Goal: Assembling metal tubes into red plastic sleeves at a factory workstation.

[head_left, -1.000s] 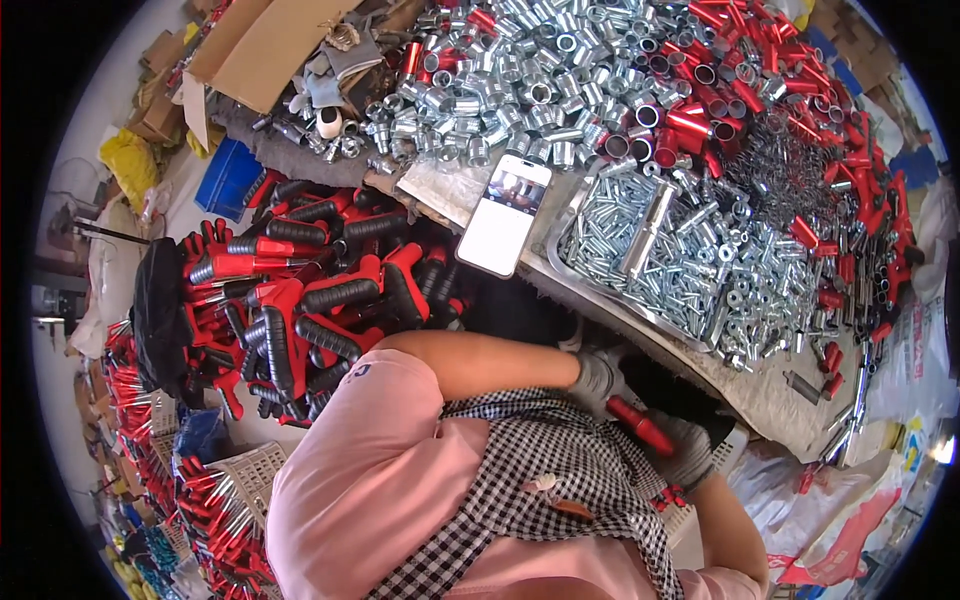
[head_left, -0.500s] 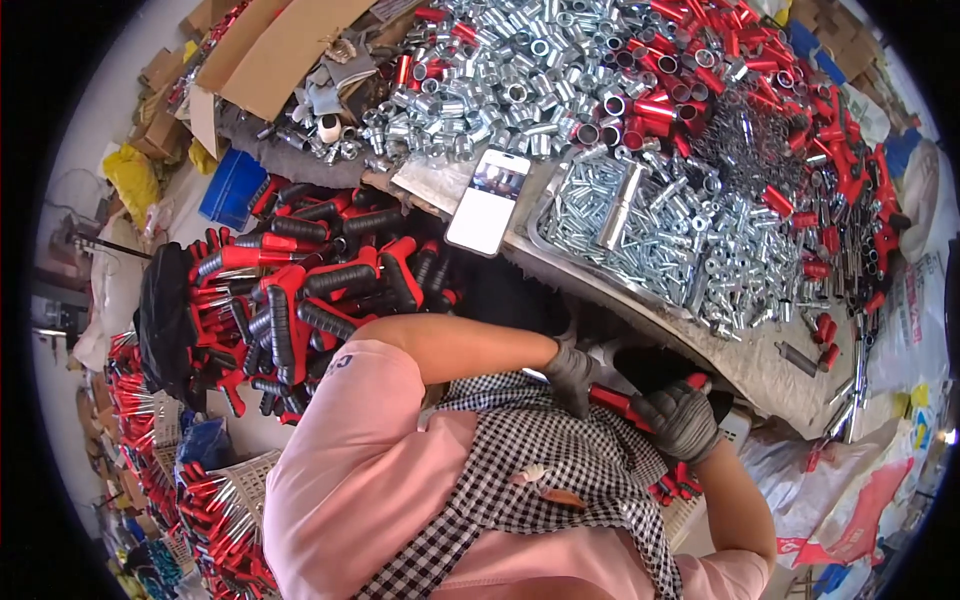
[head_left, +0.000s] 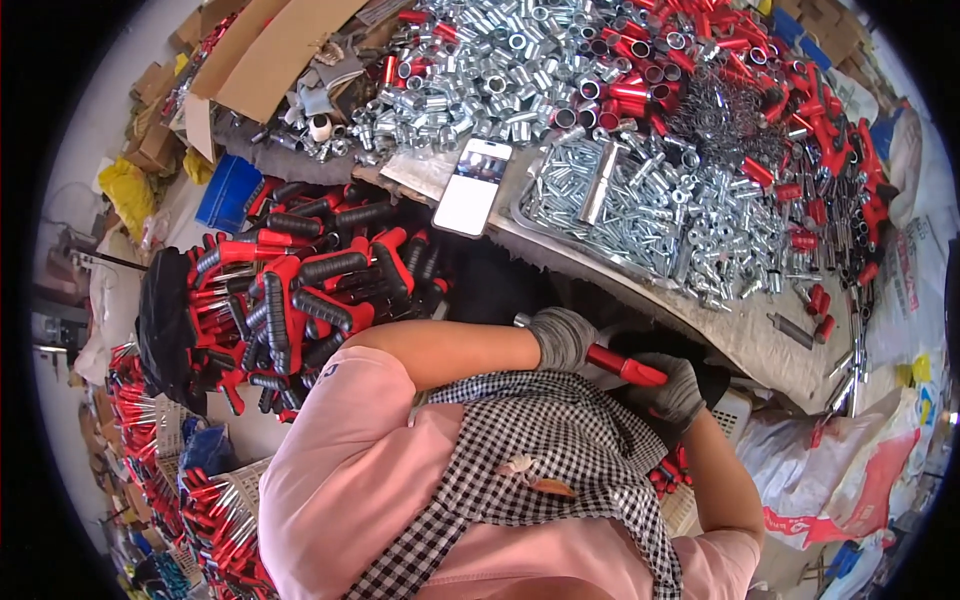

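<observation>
A red tubular tool part (head_left: 627,365), with a flattened right end, lies between my two grey-gloved hands in front of my checked apron. My left hand (head_left: 563,338) is closed round its left portion, and a small metal tip shows past that hand's far side. Under the red right end, my right hand (head_left: 668,388) has its fingers curled against the part; some of them are hidden. Behind my hands is the edge of a workbench (head_left: 730,355), with dark shadow beneath it.
Heaped on the bench are silver sleeves (head_left: 470,90), red tubes (head_left: 640,95), springs (head_left: 715,110) and a tray of bolts (head_left: 570,205). A phone (head_left: 470,190) lies at the bench edge. Red-and-black handled tools (head_left: 300,280) pile up at left, near a blue bin (head_left: 230,195).
My left hand has shifted up and left, turning more over the red part. My right hand has moved slightly lower left, exposing the red end it had covered. The view has shifted slightly.
</observation>
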Demonstrator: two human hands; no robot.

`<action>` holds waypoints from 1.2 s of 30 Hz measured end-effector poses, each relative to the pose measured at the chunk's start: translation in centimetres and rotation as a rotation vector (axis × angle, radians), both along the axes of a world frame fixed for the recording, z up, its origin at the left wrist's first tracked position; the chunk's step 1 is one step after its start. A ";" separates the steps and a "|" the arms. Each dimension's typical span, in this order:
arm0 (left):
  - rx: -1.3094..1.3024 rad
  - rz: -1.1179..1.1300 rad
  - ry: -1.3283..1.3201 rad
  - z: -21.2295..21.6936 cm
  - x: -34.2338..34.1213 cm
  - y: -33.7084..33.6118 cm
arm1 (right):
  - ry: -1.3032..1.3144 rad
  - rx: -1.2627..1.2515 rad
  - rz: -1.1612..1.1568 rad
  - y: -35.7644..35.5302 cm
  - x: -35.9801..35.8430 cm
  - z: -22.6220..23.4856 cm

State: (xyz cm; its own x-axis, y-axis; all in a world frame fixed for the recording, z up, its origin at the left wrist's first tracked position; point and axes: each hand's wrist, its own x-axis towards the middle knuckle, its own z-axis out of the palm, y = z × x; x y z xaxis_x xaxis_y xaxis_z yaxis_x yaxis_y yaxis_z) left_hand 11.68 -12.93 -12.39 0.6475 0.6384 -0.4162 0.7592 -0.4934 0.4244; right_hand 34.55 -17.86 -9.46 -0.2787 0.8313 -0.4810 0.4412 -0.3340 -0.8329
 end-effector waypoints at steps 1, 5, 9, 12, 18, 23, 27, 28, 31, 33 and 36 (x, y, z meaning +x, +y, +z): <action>-0.016 0.021 0.004 0.1 0.1 0.1 | 0.027 -0.020 0.011 0.5 0.0 0.9; -0.096 -0.028 -0.073 1.8 -0.4 0.2 | 0.044 -0.016 0.071 1.2 0.8 2.5; -0.135 -0.018 -0.339 0.4 -0.9 -0.6 | 0.022 -0.002 0.137 1.3 1.8 3.2; -0.113 -0.017 -0.505 -1.2 -0.8 -1.0 | 0.007 0.009 0.153 1.0 2.1 3.3; 0.100 -0.038 -0.593 -4.4 0.3 -1.2 | -0.060 0.010 0.192 0.9 2.5 4.5; 0.010 -0.068 -0.676 -4.3 0.1 -0.8 | -0.098 0.098 0.276 1.3 3.2 5.0; -0.063 -0.089 -0.741 -4.2 -0.1 -0.4 | -0.091 0.088 0.267 1.4 3.0 5.4; -0.081 -0.095 -0.756 -4.1 -0.2 -0.4 | -0.101 0.078 0.273 1.5 2.9 5.6; -0.132 -0.108 -0.801 -3.8 -0.5 -0.3 | -0.091 0.088 0.284 1.6 2.7 5.6; -0.170 -0.118 -0.830 -3.6 -0.6 -0.2 | -0.071 0.104 0.285 1.7 2.6 5.5; -0.222 -0.124 -0.779 -2.6 -0.9 -0.1 | -0.102 0.127 0.293 1.7 2.6 5.5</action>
State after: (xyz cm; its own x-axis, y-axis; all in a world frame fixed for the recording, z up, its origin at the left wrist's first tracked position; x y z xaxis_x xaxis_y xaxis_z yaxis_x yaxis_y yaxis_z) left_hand 10.77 -13.06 -14.99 0.8636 0.4988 0.0736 0.1521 -0.3969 0.9052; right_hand 37.14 -16.20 -4.01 -0.4700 0.7783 -0.4163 0.5865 -0.0771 -0.8063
